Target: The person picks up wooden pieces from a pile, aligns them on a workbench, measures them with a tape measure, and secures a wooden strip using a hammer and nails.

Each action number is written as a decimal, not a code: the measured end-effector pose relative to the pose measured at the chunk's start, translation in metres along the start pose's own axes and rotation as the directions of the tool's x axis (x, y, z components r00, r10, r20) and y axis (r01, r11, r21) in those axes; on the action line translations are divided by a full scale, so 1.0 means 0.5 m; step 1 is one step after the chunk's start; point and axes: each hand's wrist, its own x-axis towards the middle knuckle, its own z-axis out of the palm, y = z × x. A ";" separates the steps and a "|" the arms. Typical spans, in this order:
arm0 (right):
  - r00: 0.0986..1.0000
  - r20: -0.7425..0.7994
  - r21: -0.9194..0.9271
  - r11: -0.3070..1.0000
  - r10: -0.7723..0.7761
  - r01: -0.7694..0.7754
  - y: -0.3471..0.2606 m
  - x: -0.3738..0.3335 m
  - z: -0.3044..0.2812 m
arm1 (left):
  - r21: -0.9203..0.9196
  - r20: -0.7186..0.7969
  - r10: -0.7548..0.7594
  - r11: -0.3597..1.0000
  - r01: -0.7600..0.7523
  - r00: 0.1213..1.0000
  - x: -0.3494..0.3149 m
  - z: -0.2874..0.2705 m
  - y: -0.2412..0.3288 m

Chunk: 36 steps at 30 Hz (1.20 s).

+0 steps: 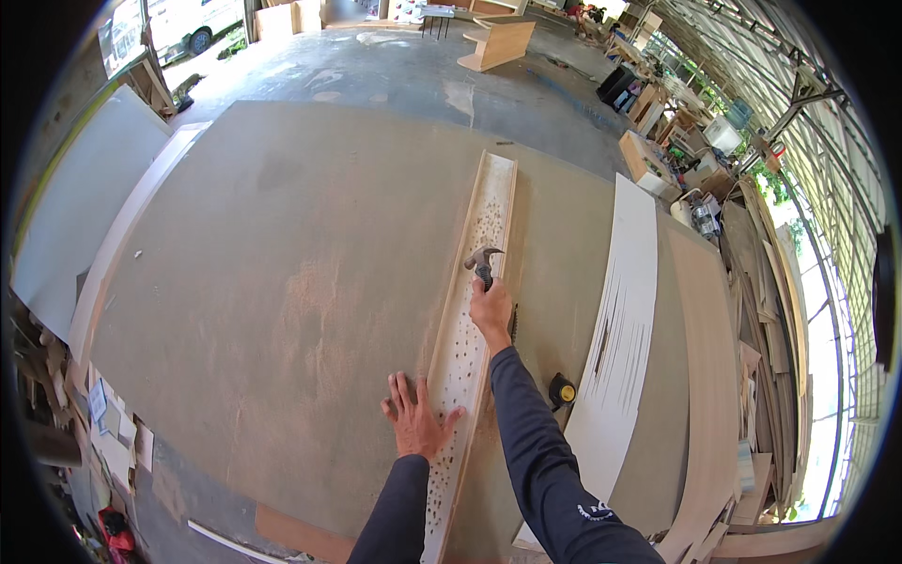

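A claw hammer [483,258] is gripped by its dark handle in my right hand [491,310], its head over the upper part of a long, narrow wooden channel [462,348]. The channel has raised edges and a whitish inner face dotted with many small brown spots, and it runs away from me across a large greyish-brown work table [310,235]. My left hand [418,421] lies with fingers spread at the channel's left edge, its thumb reaching onto the white face. Whether the hammer head touches the channel, I cannot tell.
Right of my right forearm sits a black and yellow tape measure [562,391]. Beyond it lie a white slitted strip [622,324] and a pale wooden board [703,367]. Stacked planks [766,348] line the right side. A wooden shelf piece [498,43] stands on the floor ahead.
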 end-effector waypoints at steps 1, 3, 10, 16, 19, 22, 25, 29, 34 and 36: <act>0.998 -0.004 0.123 0.990 0.070 -0.069 0.031 0.002 -0.005 | -0.014 0.009 0.015 1.000 -0.015 1.000 0.003 -0.002 0.014; 0.959 0.211 0.404 0.876 0.191 -0.264 -0.036 -0.068 -0.030 | -0.008 -0.002 -0.032 0.999 0.032 0.999 0.008 -0.015 -0.013; 0.926 0.207 0.788 0.507 0.316 -0.349 0.001 -0.422 -0.207 | -0.028 0.001 -0.047 0.998 0.047 0.999 0.002 -0.010 -0.017; 0.874 0.278 0.630 0.611 0.398 -0.479 0.054 -0.779 -0.358 | -0.094 0.009 -0.036 0.995 0.037 0.999 -0.001 -0.005 -0.018; 0.848 0.361 0.527 0.665 0.387 -0.528 0.069 -0.879 -0.392 | -0.143 0.020 0.050 0.989 -0.047 0.999 -0.004 -0.016 -0.043; 0.859 0.365 0.499 0.703 0.360 -0.507 0.071 -0.924 -0.402 | -0.165 0.046 0.109 0.981 -0.100 0.993 -0.044 -0.016 -0.063; 0.877 0.359 0.340 0.830 0.320 -0.442 0.065 -0.919 -0.410 | -0.171 0.081 0.088 0.983 -0.073 0.993 -0.116 -0.025 -0.075; 0.926 0.309 0.306 0.900 0.216 -0.312 0.082 -0.901 -0.386 | -0.110 0.080 0.079 0.991 -0.070 0.994 -0.236 -0.032 -0.128; 0.964 0.254 0.256 0.956 0.075 -0.141 0.068 -0.844 -0.371 | -0.053 0.106 0.123 0.992 -0.118 0.987 -0.347 -0.067 -0.167; 0.973 0.226 0.260 0.959 0.056 -0.115 0.055 -0.838 -0.365 | -0.044 0.110 0.144 0.989 -0.140 0.983 -0.379 -0.073 -0.172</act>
